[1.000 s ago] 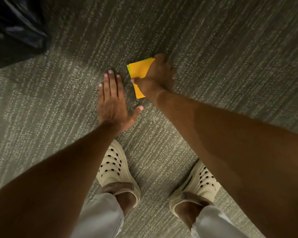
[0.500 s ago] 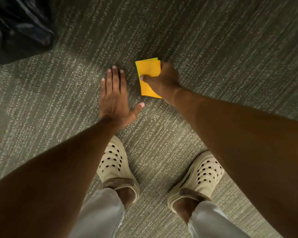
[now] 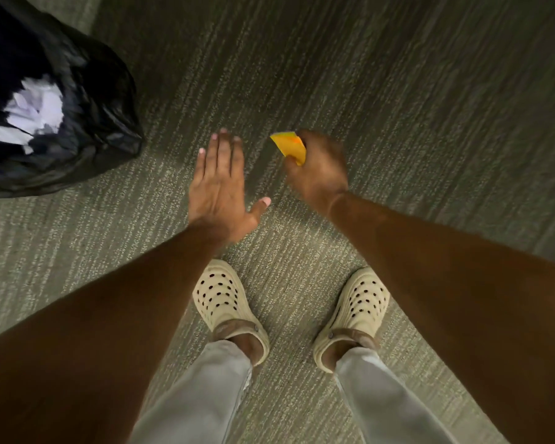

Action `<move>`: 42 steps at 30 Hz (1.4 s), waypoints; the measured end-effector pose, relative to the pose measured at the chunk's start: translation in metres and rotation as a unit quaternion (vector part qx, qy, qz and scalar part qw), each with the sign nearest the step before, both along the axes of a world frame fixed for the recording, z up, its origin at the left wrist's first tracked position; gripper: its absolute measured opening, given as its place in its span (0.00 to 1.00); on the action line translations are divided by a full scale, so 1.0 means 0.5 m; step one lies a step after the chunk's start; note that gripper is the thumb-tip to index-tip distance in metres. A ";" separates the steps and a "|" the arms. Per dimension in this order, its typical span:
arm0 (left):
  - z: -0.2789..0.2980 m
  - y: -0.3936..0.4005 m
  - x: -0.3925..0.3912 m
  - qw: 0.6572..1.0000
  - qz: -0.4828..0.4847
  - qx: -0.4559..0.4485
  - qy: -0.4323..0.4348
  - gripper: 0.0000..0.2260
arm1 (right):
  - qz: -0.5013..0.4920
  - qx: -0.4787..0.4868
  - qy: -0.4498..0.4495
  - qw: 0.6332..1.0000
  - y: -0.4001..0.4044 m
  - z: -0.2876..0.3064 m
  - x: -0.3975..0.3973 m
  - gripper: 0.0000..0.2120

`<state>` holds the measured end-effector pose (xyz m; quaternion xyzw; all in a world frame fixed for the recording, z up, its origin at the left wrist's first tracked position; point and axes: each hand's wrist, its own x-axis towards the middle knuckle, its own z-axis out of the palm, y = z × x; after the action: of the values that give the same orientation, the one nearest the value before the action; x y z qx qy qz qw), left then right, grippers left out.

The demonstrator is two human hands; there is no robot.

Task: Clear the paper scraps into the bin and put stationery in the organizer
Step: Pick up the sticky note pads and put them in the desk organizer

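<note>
My right hand [image 3: 319, 171] is closed on a small pad of orange-yellow sticky notes [image 3: 290, 147] with a thin green edge, held tilted above the carpet. My left hand [image 3: 220, 187] hovers flat and open beside it, fingers together and thumb out, holding nothing. A bin lined with a black bag [image 3: 87, 100] stands at the upper left, with white paper scraps [image 3: 34, 112] showing inside it. The organizer is not in view.
Grey-green striped carpet [image 3: 398, 91] covers the whole floor. My two feet in cream perforated clogs [image 3: 221, 299] stand below the hands, with light trouser legs at the bottom edge.
My right hand has lifted the sticky notes off the carpet and tilted them. The view has swung so more of the bin and its white scraps shows. The left hand stays flat.
</note>
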<state>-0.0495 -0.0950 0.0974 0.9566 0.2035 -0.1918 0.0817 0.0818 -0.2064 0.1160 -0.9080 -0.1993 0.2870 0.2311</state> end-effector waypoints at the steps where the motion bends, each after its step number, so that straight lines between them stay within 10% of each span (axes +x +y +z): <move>1: 0.031 0.002 0.012 1.000 -0.010 -0.001 -0.006 0.47 | 0.012 0.000 -0.018 1.000 -0.004 0.030 0.003 0.10; 42: 1.339 -0.472 0.314 0.898 -0.301 0.073 -0.312 0.46 | -0.021 -0.051 -0.473 0.879 -0.634 1.312 0.076 0.17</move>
<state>0.1074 -0.3311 0.7671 0.9863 -0.1167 0.1166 0.0088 0.1196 -0.5235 0.7719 -0.9501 -0.2512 -0.1720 0.0685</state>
